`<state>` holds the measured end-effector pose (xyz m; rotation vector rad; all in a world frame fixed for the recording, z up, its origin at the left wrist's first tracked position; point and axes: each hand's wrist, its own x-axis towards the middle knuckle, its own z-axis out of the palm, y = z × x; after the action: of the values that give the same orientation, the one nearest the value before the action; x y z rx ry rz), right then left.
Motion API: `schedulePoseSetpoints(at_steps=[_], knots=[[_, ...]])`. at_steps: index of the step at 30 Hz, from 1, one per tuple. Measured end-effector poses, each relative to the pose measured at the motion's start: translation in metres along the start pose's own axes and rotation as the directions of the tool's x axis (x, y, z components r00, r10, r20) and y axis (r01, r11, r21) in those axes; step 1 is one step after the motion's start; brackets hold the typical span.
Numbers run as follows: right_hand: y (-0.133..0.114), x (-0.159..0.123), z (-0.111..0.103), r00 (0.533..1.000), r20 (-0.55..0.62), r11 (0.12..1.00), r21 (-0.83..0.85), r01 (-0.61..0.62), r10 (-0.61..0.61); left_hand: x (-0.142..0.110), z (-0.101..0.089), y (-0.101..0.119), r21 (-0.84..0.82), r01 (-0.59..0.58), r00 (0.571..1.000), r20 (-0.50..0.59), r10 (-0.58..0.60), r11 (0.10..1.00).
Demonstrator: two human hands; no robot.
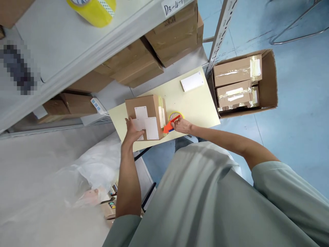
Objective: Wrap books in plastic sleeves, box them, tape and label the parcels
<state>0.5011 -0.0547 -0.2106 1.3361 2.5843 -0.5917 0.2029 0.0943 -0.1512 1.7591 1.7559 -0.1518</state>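
A cardboard box (131, 104) sits on the pale yellow table, with several white labels (152, 128) on its top. My left hand (132, 132) lies on the box's near left corner, thumb and fingers spread apart. My right hand (182, 125) is closed around an orange tape dispenser (168, 127), which carries a roll of yellow-edged tape (176, 115). The dispenser's front end is at the right side of the box, where strips of clear tape (162, 118) show. Whether it touches the box I cannot tell.
A stack of white labels (192, 81) lies on the table (208, 111). An open carton (269, 80) of taped boxes stands on the floor to the right. Shelving (102, 49) holds cartons, with a tape roll (99, 13) on top. White plastic wrapping (95, 161) is at the left.
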Motion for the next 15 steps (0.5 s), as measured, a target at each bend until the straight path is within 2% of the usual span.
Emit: schedulePoseSetpoints(at_steps=[2,5,8,10,12,15], knots=[[-0.024,0.011,0.000,1.000,0.021,1.000,0.024,0.019,-0.020,0.008,0.001,0.023,0.064,0.139,0.990,0.015,-0.140,0.988],[-0.057,0.031,-0.002,0.999,0.012,0.998,0.044,0.041,-0.041,0.016,0.012,0.063,0.050,0.245,0.969,-0.034,-0.244,0.968],[-0.084,0.049,-0.008,0.999,-0.014,0.996,0.075,0.051,-0.050,0.020,0.031,0.099,0.028,0.393,0.911,-0.151,-0.385,0.919],[-0.097,0.059,-0.011,0.999,-0.018,0.994,0.102,0.045,-0.043,0.023,0.044,0.117,0.015,0.465,0.872,-0.181,-0.455,0.885],[-0.105,0.064,-0.013,1.000,-0.014,0.992,0.123,0.025,-0.023,0.025,0.053,0.126,0.021,0.476,0.866,-0.188,-0.464,0.879],[-0.109,0.062,-0.010,1.000,0.000,0.990,0.143,-0.022,0.023,0.026,0.057,0.129,0.040,0.429,0.891,-0.185,-0.415,0.902]])
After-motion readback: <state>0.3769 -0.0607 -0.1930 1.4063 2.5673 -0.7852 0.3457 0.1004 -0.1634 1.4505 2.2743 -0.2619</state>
